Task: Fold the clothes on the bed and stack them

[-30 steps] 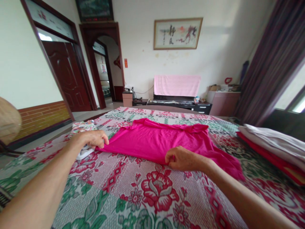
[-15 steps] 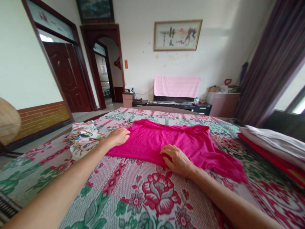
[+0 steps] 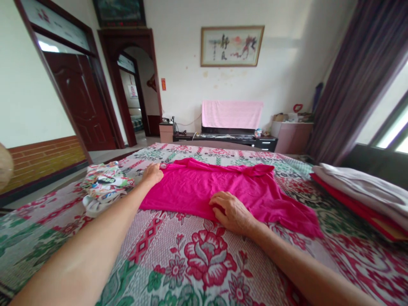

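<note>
Fabric point(image 3: 191, 182) of bright pink is lying beneath and beyond our right hand point(image 3: 231, 211), which is resting released, its fingers loosely bent. Ahead and leftward of it, our left hand point(image 3: 153, 174) is now touching the far corner, no longer the nearer one (whether it is grasping, we cannot tell). Probably we are now arranging the farther edge.

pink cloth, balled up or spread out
Spread out: the pink cloth lies wide across the flowered cover, wrinkled, its far edge bunched.
</note>
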`<state>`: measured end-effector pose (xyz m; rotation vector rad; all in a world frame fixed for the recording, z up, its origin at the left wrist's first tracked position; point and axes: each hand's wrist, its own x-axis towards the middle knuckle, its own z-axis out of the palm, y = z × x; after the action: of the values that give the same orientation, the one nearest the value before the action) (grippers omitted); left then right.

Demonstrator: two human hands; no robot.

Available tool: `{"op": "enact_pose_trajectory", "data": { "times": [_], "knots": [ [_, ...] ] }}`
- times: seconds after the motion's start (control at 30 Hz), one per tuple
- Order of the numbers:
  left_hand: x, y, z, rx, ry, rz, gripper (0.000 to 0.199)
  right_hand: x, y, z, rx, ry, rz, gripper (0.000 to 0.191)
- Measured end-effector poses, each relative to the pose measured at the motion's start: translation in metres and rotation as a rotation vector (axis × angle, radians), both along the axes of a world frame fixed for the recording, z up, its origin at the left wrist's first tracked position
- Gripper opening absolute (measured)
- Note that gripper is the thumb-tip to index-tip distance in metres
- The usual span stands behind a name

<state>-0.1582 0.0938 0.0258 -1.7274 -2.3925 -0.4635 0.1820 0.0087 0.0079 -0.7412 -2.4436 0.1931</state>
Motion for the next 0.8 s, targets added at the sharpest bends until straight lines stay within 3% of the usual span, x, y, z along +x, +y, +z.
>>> {"op": "enact_pose_trajectory", "data": {
  "times": [0.07,0.2,0.27,0.33,0.5,0.8],
  "knots": [
    [0.005,-0.008,-0.006,-0.004,0.027,-0.12,0.04,0.0,0.0,0.0,0.001,-0.002,0.001,0.019],
    [0.023,-0.018,-0.02,-0.001,0.086,-0.53,0.042,0.0,0.0,0.0,0.008,0.001,0.0,0.019],
    [0.028,-0.017,-0.023,-0.035,0.082,-0.621,0.044,0.0,0.0,-0.001,0.011,0.0,-0.006,0.019],
    [0.025,-0.013,-0.021,-0.092,0.072,-0.568,0.049,0.0,-0.001,-0.001,0.01,-0.001,-0.01,0.019],
    [0.005,0.002,-0.013,-0.214,0.034,-0.202,0.06,0.0,-0.001,0.0,0.003,-0.006,-0.012,0.02],
    [-0.007,-0.001,-0.017,-0.125,0.046,0.014,0.054,0.001,-0.001,0.0,0.02,-0.001,-0.009,0.02]
  ]
}}
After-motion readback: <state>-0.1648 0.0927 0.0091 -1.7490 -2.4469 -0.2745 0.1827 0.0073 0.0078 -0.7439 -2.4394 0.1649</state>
